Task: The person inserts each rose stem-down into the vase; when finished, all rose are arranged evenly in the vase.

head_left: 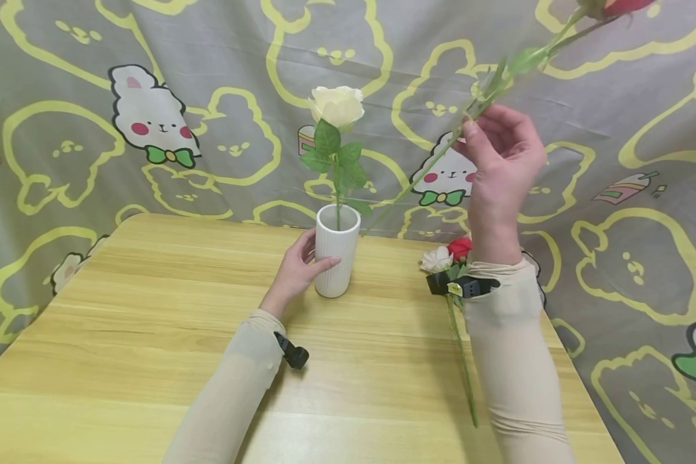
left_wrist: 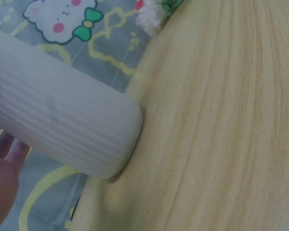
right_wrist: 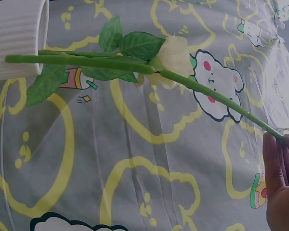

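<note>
The wood-grained desk (head_left: 151, 361) carries a ribbed white vase (head_left: 332, 267), which stands upright near the far edge. Rigid and perhaps ceramic, it would likely be the heaviest piece here and could chip or topple if knocked; the ribs should give some grip, and the middle of the wall is a sound place to steady it. There the left hand (head_left: 296, 267) holds it, fingers part-curled round the side with the thumb across the front.

The long-stemmed red rose (head_left: 495, 90) slants in the air to the right of the vase. It looks artificial: light, with a springy stem and a soft head that could crush, so the stem is the part to grip. The right hand (head_left: 504, 151) does so, thumb and fingers closed in a pinch just below the leaves. On the desk lie a white bloom (head_left: 437, 259) and a red bloom (head_left: 459, 249); a cream rose (head_left: 338, 108) stands in the vase.

Only the left wrist view shows the vase's base close up, flat on the desk. The right wrist view has the stem's lower end overlapping the vase wall, but the head view shows it outside, just beside the rim.
</note>
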A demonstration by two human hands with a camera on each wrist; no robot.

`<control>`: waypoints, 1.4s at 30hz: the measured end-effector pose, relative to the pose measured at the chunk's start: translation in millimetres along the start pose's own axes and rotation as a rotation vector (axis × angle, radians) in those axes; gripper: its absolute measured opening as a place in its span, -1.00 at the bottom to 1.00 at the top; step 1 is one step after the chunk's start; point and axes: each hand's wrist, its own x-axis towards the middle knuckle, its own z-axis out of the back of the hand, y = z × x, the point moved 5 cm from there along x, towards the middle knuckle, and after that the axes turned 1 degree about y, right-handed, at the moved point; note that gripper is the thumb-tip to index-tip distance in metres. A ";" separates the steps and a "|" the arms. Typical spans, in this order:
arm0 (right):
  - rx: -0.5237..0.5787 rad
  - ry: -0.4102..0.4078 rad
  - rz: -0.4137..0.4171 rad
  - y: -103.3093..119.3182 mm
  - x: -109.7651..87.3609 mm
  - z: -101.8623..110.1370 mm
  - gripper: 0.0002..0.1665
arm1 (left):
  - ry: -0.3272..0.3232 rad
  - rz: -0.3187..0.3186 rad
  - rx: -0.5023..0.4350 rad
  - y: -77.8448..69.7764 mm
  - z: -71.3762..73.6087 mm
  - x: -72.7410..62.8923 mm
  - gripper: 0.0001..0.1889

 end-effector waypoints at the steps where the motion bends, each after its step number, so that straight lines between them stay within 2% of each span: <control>1: 0.007 -0.010 0.002 0.8 0.4 0.4 -0.74 | -0.001 -0.003 -0.003 4.3 0.3 1.6 -0.24; 6: 0.045 -0.061 0.019 5.1 4.2 4.3 -0.72 | -0.013 -0.011 -0.006 23.6 1.6 8.7 -0.23; 12: 0.044 -0.079 0.060 9.8 6.3 5.6 -0.70 | -0.029 -0.026 -0.002 24.0 1.6 8.5 -0.25; 23: 0.053 -0.032 -0.006 -5.9 -0.1 -2.2 -0.71 | -0.015 -0.013 -0.012 24.7 0.8 9.5 -0.23; 25: 0.047 -0.013 -0.011 -9.2 -1.6 -3.8 -0.71 | -0.011 -0.003 -0.011 22.8 0.8 8.9 -0.23; 32: -0.018 0.074 -0.008 -20.6 -10.9 -9.0 -0.74 | 0.000 0.005 -0.007 -6.3 -1.5 -2.7 -0.24; 38: -0.065 0.163 0.042 -30.7 -18.2 -13.6 -0.74 | 0.000 0.000 -0.013 -7.8 -2.2 -3.6 -0.25; 42: -0.072 0.192 0.032 -36.5 -21.0 -15.7 -0.75 | -0.002 0.004 -0.009 -6.7 -1.9 -3.0 -0.25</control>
